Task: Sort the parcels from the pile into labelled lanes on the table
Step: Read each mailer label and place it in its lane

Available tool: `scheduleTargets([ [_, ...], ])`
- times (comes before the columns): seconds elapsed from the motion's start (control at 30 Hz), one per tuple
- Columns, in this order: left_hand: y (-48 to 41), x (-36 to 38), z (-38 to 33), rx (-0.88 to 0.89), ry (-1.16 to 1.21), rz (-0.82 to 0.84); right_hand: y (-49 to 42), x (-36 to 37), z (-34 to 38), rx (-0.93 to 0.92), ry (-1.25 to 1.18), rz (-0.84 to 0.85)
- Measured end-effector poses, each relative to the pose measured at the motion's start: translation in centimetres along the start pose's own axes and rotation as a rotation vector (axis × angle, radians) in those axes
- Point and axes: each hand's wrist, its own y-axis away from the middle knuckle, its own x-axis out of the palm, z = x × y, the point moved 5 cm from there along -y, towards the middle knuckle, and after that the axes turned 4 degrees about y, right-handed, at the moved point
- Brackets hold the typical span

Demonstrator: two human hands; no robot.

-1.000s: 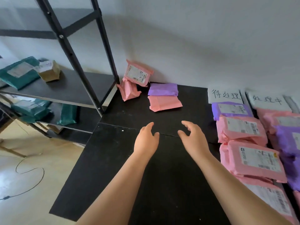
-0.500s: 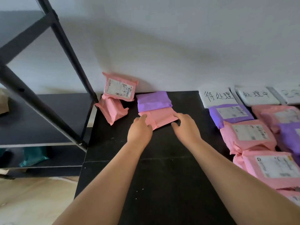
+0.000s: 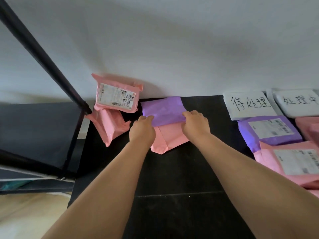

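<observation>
purple parcel [image 3: 163,107]: far middle of table [image 3: 172,169], by wall [image 3: 172,49], overlapping pink parcel [image 3: 170,137].
left hand [image 3: 142,130], right hand [image 3: 196,124]: fingers curled on purple parcel's near edge.
risk: slick film slipping out; pink parcel dragged along underneath.

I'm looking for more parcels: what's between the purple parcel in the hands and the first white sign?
Just bare black table between purple parcel and white sign, in the head view.
</observation>
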Motion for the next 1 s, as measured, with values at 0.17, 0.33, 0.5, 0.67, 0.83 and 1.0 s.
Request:
scheduleTargets([
  [0.17, -1.9, 1.7, 0.8, -0.033, -0.021, 0.021, -1.9, 1.7, 0.0, 0.01, 0.058, 0.037],
  [0.33, -2.5, 1.5, 0.8, 0.001, 0.005, -0.097, -2.5, 2.0, -0.2, -0.008, 0.047, -0.041],
  [0.5, -2.2, -0.2, 0.1, 0.037, 0.109, -0.216, -2.4, 0.7, 0.2, -0.023, -0.091, -0.133],
  [0.67, 0.0, -3.3, -1.2, 0.09, 0.162, -0.318, -0.9, -2.4, 0.7, 0.003, -0.199, -0.261],
  [0.83, 3.3, -6.5, -2.3, 0.075, 0.201, -0.34, 2.8, -6.2, 0.7, -0.01, -0.27, -0.374],
  [1.0, 7.9, -8.3, -2.4, 0.115, 0.263, -0.403, 8.3, -9.4, 1.0, -0.042, -0.342, -0.485],
])
